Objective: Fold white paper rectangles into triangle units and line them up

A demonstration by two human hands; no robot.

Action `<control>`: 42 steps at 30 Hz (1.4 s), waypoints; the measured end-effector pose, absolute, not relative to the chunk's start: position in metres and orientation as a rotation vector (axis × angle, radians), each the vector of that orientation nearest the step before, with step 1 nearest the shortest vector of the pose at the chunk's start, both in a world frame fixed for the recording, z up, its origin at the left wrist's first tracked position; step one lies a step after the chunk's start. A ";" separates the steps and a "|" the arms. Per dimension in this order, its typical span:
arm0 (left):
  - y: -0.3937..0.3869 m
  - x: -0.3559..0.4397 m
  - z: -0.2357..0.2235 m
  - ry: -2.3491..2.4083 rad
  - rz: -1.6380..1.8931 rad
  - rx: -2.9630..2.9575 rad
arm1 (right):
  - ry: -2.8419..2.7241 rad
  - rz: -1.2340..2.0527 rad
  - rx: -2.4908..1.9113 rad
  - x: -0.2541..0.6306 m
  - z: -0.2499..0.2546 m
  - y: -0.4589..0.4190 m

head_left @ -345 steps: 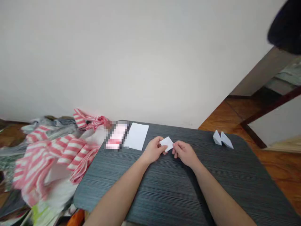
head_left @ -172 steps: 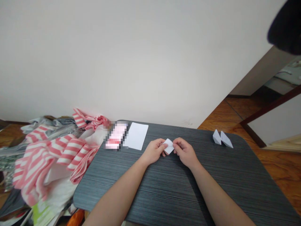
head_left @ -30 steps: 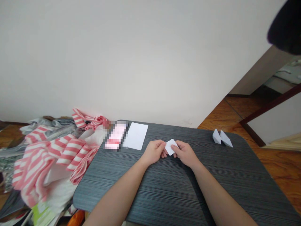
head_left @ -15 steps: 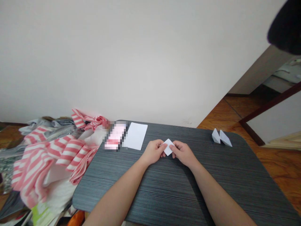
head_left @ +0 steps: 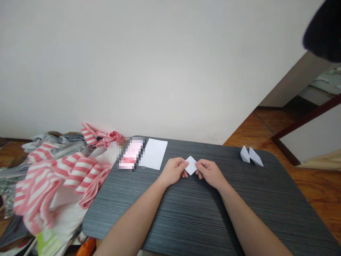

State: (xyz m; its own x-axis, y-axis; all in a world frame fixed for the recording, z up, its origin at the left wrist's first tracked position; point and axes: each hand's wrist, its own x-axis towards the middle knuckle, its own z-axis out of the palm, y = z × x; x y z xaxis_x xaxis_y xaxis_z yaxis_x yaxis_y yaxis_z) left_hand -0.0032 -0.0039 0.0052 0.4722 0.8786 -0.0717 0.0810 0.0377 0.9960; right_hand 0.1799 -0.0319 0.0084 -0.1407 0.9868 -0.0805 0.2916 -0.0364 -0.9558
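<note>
"Room on the table (head_left: 186,217)?"

"It spreads between the forearms (head_left: 141,213); right edge (head_left: 298,192) slants lower right."

"Paper (head_left: 190,166)?"

"Below centre, between left hand (head_left: 173,170) and right hand (head_left: 210,172), each pinching a side corner."

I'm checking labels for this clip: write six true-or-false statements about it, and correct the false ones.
1. The left grip and right grip both hold the folded paper. True.
2. The folded paper is black. False: it is white.
3. Two white pieces sit near the right end of the table. True.
4. The right grip touches the two white pieces. False: it is apart from them.
5. Striped cloth lies left of the table. True.
6. The table bears no flat sheet. False: a white sheet lies there.
</note>
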 end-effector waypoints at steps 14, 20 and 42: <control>0.001 -0.004 0.001 0.853 0.842 1.310 | -1.407 1.251 -1.208 0.183 0.004 -0.031; -0.002 -0.003 0.005 0.872 0.818 1.395 | -1.594 1.035 -1.022 0.180 0.008 -0.030; -0.006 -0.003 0.004 0.859 0.777 1.399 | -1.463 1.163 -1.169 0.172 -0.002 -0.031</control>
State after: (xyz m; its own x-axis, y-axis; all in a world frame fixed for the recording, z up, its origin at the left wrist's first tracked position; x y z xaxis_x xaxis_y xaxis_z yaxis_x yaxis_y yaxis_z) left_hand -0.0030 -0.0057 0.0044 0.4944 0.8679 -0.0490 0.0381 0.0346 0.9987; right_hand 0.1724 -0.0315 -0.0020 -0.1444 0.9855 0.0895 0.1349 0.1092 -0.9848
